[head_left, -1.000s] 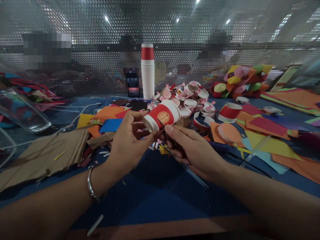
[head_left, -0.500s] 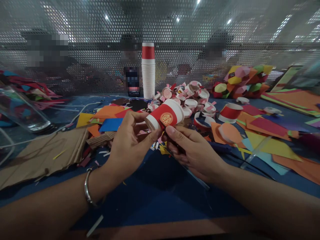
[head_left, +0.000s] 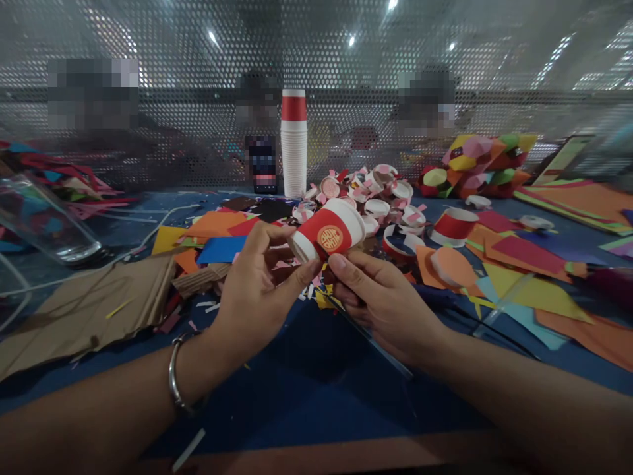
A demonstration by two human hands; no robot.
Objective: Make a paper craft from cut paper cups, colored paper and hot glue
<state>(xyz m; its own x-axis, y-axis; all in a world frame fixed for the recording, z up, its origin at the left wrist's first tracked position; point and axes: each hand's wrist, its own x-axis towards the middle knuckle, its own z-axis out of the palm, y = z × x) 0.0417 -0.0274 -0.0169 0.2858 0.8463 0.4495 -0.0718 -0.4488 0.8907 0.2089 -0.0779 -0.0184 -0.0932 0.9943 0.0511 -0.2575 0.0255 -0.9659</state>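
Note:
A red and white paper cup (head_left: 329, 231) with a round orange-gold emblem lies tilted on its side in the air above the table. My left hand (head_left: 270, 270) grips its left end between thumb and fingers. My right hand (head_left: 376, 290) is closed at the cup's lower right, its thumb on the side below the emblem; whether its curled fingers hold anything else is hidden. Behind the cup is a heap of cut cup pieces (head_left: 378, 208) with pink paper tabs. Yellow and white paper scraps (head_left: 324, 297) lie beneath the hands.
A tall stack of paper cups (head_left: 294, 158) stands at the back beside a phone (head_left: 264, 168). Cardboard (head_left: 93, 310) and a tipped clear glass (head_left: 54, 221) are at left. Coloured paper (head_left: 534, 254), a cut cup (head_left: 453, 226) and multicoloured paper shapes (head_left: 479, 161) lie at right, before a perforated metal screen (head_left: 341, 59).
Both hands and the cup stay nearly in place. The cup has turned very slightly, its emblem shifting a little. The view has moved slightly.

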